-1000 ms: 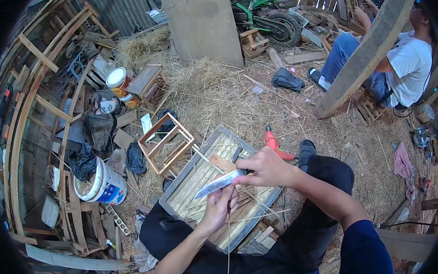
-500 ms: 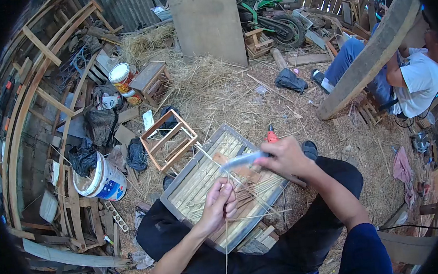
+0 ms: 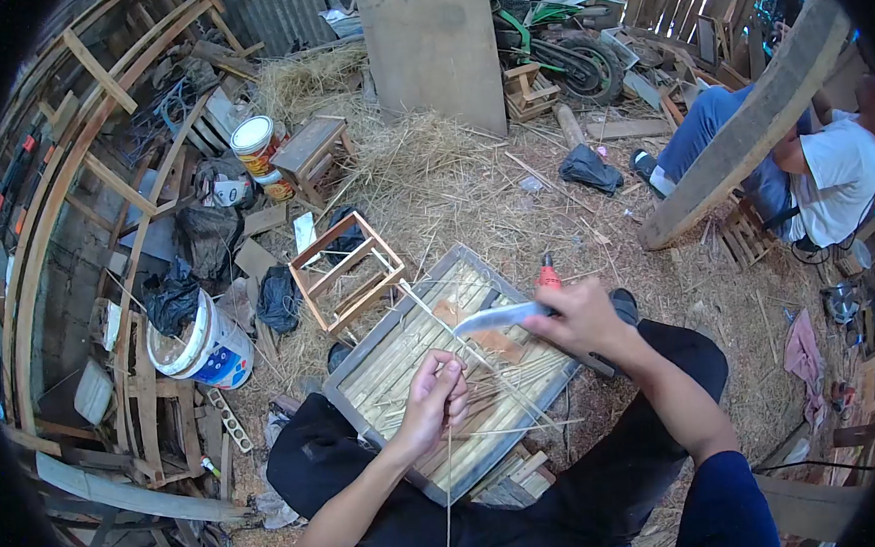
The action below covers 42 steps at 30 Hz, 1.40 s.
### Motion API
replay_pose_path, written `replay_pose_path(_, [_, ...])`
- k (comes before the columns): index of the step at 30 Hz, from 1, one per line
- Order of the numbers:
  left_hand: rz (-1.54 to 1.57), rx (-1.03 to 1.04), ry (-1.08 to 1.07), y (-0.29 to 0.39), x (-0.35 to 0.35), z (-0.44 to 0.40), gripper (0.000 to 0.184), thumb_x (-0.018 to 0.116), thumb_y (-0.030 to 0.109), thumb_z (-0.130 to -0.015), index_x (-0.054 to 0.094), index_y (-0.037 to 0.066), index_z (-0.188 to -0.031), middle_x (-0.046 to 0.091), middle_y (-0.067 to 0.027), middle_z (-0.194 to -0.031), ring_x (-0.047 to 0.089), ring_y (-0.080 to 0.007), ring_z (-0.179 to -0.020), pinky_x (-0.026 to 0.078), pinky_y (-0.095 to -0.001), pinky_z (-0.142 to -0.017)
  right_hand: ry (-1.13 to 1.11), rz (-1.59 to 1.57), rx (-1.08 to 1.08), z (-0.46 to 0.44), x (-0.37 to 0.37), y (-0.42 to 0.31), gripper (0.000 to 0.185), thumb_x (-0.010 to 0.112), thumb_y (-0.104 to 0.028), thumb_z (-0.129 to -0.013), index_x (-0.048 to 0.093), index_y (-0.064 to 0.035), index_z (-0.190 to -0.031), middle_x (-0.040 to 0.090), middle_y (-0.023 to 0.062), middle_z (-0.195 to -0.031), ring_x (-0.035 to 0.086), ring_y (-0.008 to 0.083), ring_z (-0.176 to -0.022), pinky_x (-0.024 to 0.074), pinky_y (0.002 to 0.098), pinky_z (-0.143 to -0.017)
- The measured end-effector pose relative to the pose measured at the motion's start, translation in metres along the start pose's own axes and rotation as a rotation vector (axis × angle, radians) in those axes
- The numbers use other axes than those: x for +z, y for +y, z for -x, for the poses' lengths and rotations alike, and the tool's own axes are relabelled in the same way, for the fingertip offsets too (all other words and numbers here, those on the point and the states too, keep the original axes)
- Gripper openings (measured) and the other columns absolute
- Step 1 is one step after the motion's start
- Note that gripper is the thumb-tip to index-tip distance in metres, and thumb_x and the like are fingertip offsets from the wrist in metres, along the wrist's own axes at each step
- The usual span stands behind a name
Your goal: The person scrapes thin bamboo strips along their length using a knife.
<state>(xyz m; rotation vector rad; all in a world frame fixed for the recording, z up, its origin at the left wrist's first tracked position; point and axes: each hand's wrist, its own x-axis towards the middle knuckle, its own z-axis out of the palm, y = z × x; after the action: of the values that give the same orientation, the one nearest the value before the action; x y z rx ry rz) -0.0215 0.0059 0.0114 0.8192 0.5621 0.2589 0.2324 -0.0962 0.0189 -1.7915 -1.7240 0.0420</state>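
My left hand (image 3: 433,399) is closed around a thin bamboo-like strip (image 3: 448,483), which hangs down toward my lap. My right hand (image 3: 589,319) grips a knife (image 3: 500,317), its broad blade pointing left, just above and apart from my left fingertips. Beneath both hands, a slatted panel (image 3: 370,403) with a grey frame rests across my legs. Loose thin strips (image 3: 534,373) lie scattered over it, and a longer pale strip (image 3: 428,307) crosses it diagonally. Flat brown pieces (image 3: 497,345) sit near its middle.
A small wooden frame (image 3: 347,272) stands beyond the panel, with a red-topped object (image 3: 549,272) by its right corner. At left are a white bucket (image 3: 212,352) and curved wooden framing (image 3: 62,196). Another person (image 3: 832,174) sits at right behind a leaning post (image 3: 740,135).
The knife blade, blurred and nearer my left fingers before, now shows sharper and a little farther right. My left hand still holds the strip. The whole view has shifted slightly.
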Motion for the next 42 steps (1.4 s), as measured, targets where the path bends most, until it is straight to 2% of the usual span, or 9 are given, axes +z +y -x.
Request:
replay_pose_path(3, [-0.034, -0.014, -0.018, -0.011, -0.012, -0.008, 0.01, 0.047, 0.024, -0.103, 0.043, 0.014, -0.104, 0.034, 0.0043, -0.068, 0.028, -0.0054, -0.051, 0.023, -0.0226, -0.044, -0.121, -0.005, -0.122, -0.003, 0.017, -0.015, 0.039, 0.069, -0.048, -0.084, 0.059, -0.0103, -0.077, 0.054, 0.0076, -0.052, 0.057, 0.0268, -0.045, 0.0429, 0.0379, -0.044])
replay_pose_path(9, [-0.12, -0.002, -0.067, -0.017, -0.002, -0.011, 0.011, 0.047, 0.022, -0.103, 0.039, 0.017, -0.107, 0.038, 0.0038, -0.07, 0.031, -0.0051, -0.051, 0.026, -0.0224, -0.045, -0.183, -0.042, -0.278, -0.007, 0.043, -0.038, 0.039, 0.066, -0.05, -0.086, 0.06, -0.0123, -0.084, 0.054, 0.0077, -0.051, 0.057, 0.0285, -0.045, 0.0423, 0.0385, -0.044])
replay_pose_path(18, [-0.073, -0.005, -0.082, -0.01, 0.005, -0.013, 0.011, 0.046, 0.023, -0.104, 0.04, 0.014, -0.107, 0.033, 0.004, -0.067, 0.03, -0.0057, -0.051, 0.025, -0.022, -0.045, -0.177, -0.089, -0.234, -0.018, 0.035, -0.032, 0.036, 0.066, -0.048, -0.087, 0.063, -0.0124, -0.087, 0.053, 0.0089, -0.052, 0.057, 0.0293, -0.046, 0.0426, 0.0396, -0.045])
replay_pose_path(24, [-0.105, 0.019, -0.048, -0.001, 0.012, -0.007, 0.014, 0.047, 0.027, -0.104, 0.044, 0.014, -0.103, 0.031, 0.0044, -0.065, 0.025, -0.0064, -0.048, 0.02, -0.0239, -0.042, -0.086, -0.029, 0.028, -0.025, 0.012, -0.007, 0.04, 0.062, -0.053, -0.087, 0.064, -0.0132, -0.082, 0.054, 0.0114, -0.05, 0.059, 0.0333, -0.048, 0.046, 0.0423, -0.047])
replay_pose_path(31, [-0.041, -0.056, -0.055, -0.002, -0.002, 0.001, 0.015, 0.047, 0.026, -0.104, 0.044, 0.011, -0.103, 0.031, 0.0047, -0.064, 0.026, -0.0053, -0.049, 0.022, -0.0229, -0.042, -0.098, 0.09, 0.04, -0.013, -0.001, 0.009, 0.042, 0.063, -0.052, -0.087, 0.064, -0.0107, -0.079, 0.056, 0.0146, -0.052, 0.06, 0.0341, -0.05, 0.0468, 0.0422, -0.049])
replay_pose_path(34, [-0.105, 0.054, -0.036, 0.004, -0.007, 0.013, 0.016, 0.045, 0.028, -0.104, 0.044, 0.012, -0.101, 0.029, 0.0046, -0.063, 0.023, -0.0056, -0.047, 0.018, -0.0236, -0.041, -0.017, 0.11, 0.204, 0.0, 0.002, 0.03, 0.04, 0.064, -0.05, -0.088, 0.066, -0.0107, -0.08, 0.056, 0.0143, -0.053, 0.06, 0.0336, -0.05, 0.0474, 0.0421, -0.05])
replay_pose_path(38, [-0.03, 0.054, 0.008, 0.008, -0.016, 0.022, 0.018, 0.044, 0.029, -0.105, 0.044, 0.012, -0.1, 0.028, 0.0048, -0.063, 0.022, -0.0055, -0.047, 0.017, -0.0233, -0.041, 0.036, 0.194, 0.259, 0.017, -0.009, 0.057, 0.037, 0.065, -0.046, -0.088, 0.062, -0.0106, -0.079, 0.056, 0.0131, -0.052, 0.06, 0.0315, -0.049, 0.0462, 0.0417, -0.048])
replay_pose_path(41, [-0.046, 0.063, 0.063, 0.004, -0.031, 0.018, 0.017, 0.047, 0.027, -0.104, 0.044, 0.01, -0.102, 0.032, 0.004, -0.065, 0.026, -0.0052, -0.048, 0.021, -0.0234, -0.043, -0.07, 0.158, 0.198, 0.024, -0.008, 0.036, 0.037, 0.065, -0.046, -0.088, 0.061, -0.0103, -0.078, 0.056, 0.0117, -0.052, 0.059, 0.03, -0.047, 0.0457, 0.0414, -0.047])
replay_pose_path(42, [-0.077, 0.063, 0.065, 0.004, -0.031, 0.018, 0.017, 0.047, 0.027, -0.104, 0.044, 0.01, -0.102, 0.033, 0.0041, -0.065, 0.026, -0.0051, -0.048, 0.022, -0.0232, -0.043, -0.144, 0.166, 0.179, 0.026, -0.006, 0.03, 0.034, 0.068, -0.044, -0.086, 0.065, -0.0101, -0.084, 0.057, 0.0126, -0.056, 0.058, 0.0317, -0.048, 0.0442, 0.0413, -0.048])
